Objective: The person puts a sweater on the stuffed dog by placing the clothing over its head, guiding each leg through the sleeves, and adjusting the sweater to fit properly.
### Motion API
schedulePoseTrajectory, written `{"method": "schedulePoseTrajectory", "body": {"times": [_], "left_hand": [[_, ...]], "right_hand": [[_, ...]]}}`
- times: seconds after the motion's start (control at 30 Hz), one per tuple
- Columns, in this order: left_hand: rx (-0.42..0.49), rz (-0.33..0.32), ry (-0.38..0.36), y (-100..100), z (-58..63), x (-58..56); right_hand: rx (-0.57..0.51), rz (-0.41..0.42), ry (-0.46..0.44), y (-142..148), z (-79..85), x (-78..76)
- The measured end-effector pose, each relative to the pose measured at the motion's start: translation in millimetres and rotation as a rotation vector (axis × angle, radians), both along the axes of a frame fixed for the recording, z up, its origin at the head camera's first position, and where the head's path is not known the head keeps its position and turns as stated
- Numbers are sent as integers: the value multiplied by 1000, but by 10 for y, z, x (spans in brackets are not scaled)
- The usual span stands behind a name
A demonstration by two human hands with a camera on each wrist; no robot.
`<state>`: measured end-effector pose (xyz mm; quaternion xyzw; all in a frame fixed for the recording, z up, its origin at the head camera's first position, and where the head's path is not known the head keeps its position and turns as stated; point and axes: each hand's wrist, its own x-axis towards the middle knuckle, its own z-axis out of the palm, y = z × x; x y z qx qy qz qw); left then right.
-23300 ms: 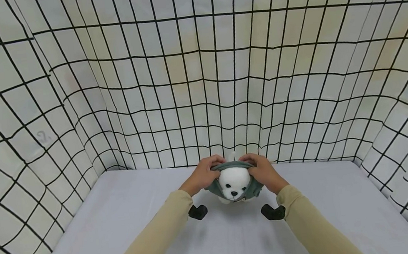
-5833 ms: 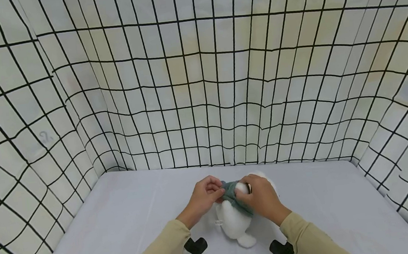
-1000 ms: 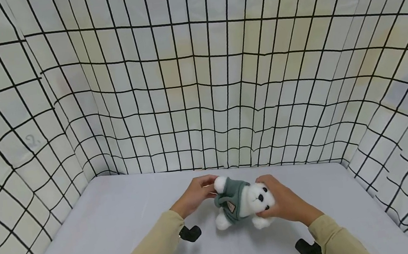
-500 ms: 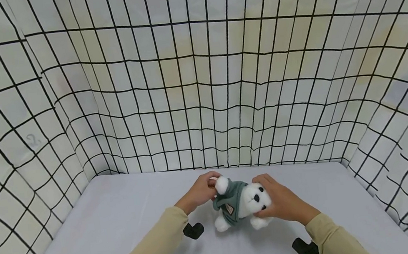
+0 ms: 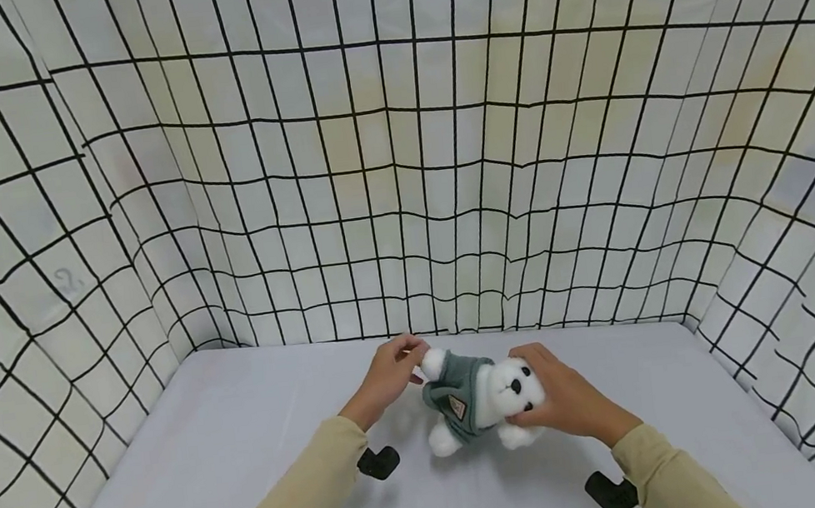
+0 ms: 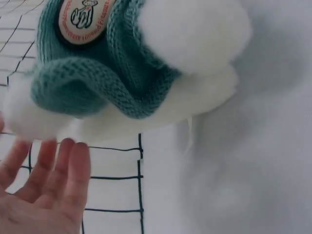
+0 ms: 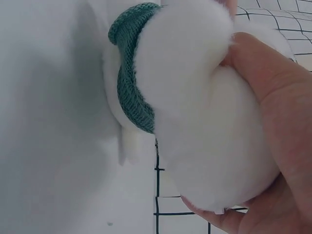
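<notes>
A white plush dog [image 5: 513, 387] in a green knitted sweater [image 5: 469, 394] is held tilted sideways over the table, its head toward the right. My right hand [image 5: 567, 395] grips it round the back of the head; the right wrist view shows thumb and fingers pressed into the white fur [image 7: 195, 122]. My left hand [image 5: 384, 378] is beside the upper paw [image 5: 433, 363], fingers fairly straight, fingertips right at its fur. In the left wrist view an oval badge [image 6: 85, 19] shows on the sweater, and the sweater's rolled hem [image 6: 73, 73] stands away from the body.
A white-covered table [image 5: 261, 421] lies under the hands. Black netting [image 5: 392, 189] over white sheeting rises behind and on both sides. A black wrist device [image 5: 380, 462] hangs below the left wrist, another black wrist device [image 5: 610, 492] below the right.
Long before, both hands held the sweater at the upright dog's head; later they worked at it with the dog turned. Over the last half second my left hand has drawn slightly left and its fingers have straightened.
</notes>
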<state>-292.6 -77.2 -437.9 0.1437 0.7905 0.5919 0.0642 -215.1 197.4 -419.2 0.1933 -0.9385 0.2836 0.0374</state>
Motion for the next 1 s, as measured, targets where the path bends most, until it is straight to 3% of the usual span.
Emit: {"method": "schedulePoseTrajectory", "body": {"times": [0.2, 0.3, 0.43, 0.63, 0.73, 0.83, 1.0], "left_hand": [[-204, -80, 211, 84, 91, 69], [-221, -54, 263, 95, 82, 68], [-164, 11, 230, 81, 48, 57], [-21, 52, 90, 64, 21, 111], [-12, 60, 89, 45, 0, 149], [-59, 22, 106, 19, -37, 176], [-79, -126, 57, -25, -97, 200]], "right_hand": [[5, 10, 24, -30, 21, 0], [-16, -8, 18, -28, 5, -14], [-77, -40, -21, -6, -20, -39], [-176, -130, -58, 26, -40, -106], [-191, -175, -64, 37, -55, -141], [-190, -209, -79, 27, -61, -166], [-184, -262, -102, -23, -44, -198]]}}
